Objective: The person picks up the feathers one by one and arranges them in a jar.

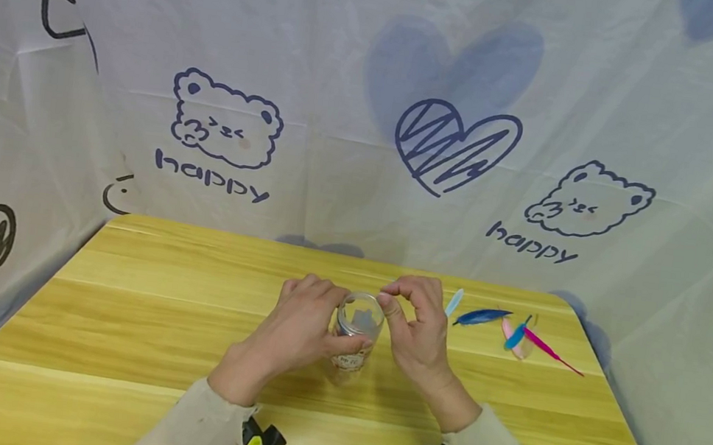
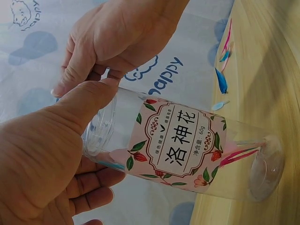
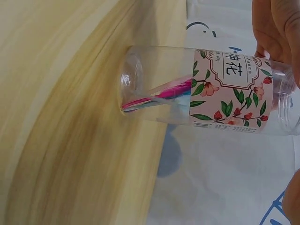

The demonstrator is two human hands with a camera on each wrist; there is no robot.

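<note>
While the left hand [image 1: 300, 325] grips the jar [image 1: 349, 360], the right hand [image 1: 418, 328] bends at its rim [image 1: 362, 294], its hold unclear.

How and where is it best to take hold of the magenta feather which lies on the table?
Probably pinch the magenta feather by its thin end, from the right: that end points outward, free on the table, while its wider end reaches the bright blue feather.
</note>
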